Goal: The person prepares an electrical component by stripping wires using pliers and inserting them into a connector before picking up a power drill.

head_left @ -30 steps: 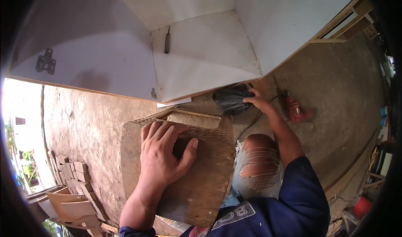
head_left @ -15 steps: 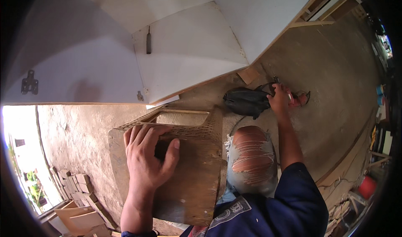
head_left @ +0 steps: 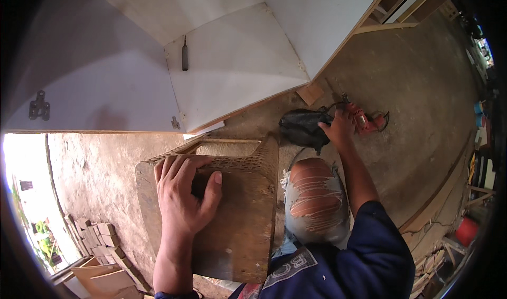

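My left hand (head_left: pixel 182 193) lies flat on a worn wooden seat or panel (head_left: pixel 243 220) with woven cane along its far edge, thumb spread from the fingers. My right hand (head_left: pixel 340 129) reaches down to the floor between a black bag (head_left: pixel 303 127) and a red corded power drill (head_left: pixel 360 118). Its thumb is apart from the fingers, over the bag's right end; the fingertips are near the drill, and I see nothing held. A slim tool with a dark handle (head_left: pixel 185 58) lies inside the white cabinet (head_left: pixel 227 82) ahead.
Metal hinges (head_left: pixel 39 106) sit on the cabinet's left panel. A small wood block (head_left: pixel 310 94) lies by the cabinet's edge. My knee in ripped jeans (head_left: pixel 316 193) is beside the wooden seat. Bricks (head_left: pixel 100 234) and boards are at lower left, a red container (head_left: pixel 467 230) at far right.
My right hand has drawn slightly back and left from beside the drill, its thumb spreading over the bag. My left hand stays on the wood. The view has shifted a little.
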Action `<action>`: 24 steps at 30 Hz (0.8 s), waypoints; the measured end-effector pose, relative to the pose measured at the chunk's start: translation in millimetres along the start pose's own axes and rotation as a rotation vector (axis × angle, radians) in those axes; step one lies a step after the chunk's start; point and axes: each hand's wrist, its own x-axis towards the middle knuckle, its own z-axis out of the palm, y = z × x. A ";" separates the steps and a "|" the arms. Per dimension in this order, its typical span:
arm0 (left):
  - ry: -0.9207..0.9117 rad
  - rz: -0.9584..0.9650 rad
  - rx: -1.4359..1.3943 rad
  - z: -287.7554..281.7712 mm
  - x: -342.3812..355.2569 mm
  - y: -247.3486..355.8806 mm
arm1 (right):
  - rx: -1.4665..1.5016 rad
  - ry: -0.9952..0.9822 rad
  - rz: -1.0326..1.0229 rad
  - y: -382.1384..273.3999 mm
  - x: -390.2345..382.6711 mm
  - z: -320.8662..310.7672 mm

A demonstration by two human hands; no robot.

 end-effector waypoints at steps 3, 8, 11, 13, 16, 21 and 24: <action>-0.002 0.023 0.011 1.5 2.4 0.8 | 0.411 -0.549 -0.032 23.6 9.9 27.9; -0.008 -0.002 -0.008 0.2 0.5 -0.2 | 2.037 -1.079 0.287 -8.6 20.9 4.2; -0.009 -0.007 -0.001 -0.2 -1.1 -1.6 | 2.248 -1.307 0.319 -8.5 20.1 7.4; -0.015 0.018 -0.003 -1.0 3.8 2.5 | 2.117 -1.218 0.284 12.9 10.3 69.9; -0.023 -0.012 0.000 -1.3 -0.3 1.4 | 1.543 -0.903 -0.020 17.3 -16.2 85.6; -0.008 0.007 0.010 -2.0 -0.6 -0.2 | 0.699 -0.515 -0.508 39.7 -63.1 129.0; 0.007 0.044 -0.013 -2.8 3.3 1.0 | 0.327 -0.550 -0.847 76.2 -65.8 196.6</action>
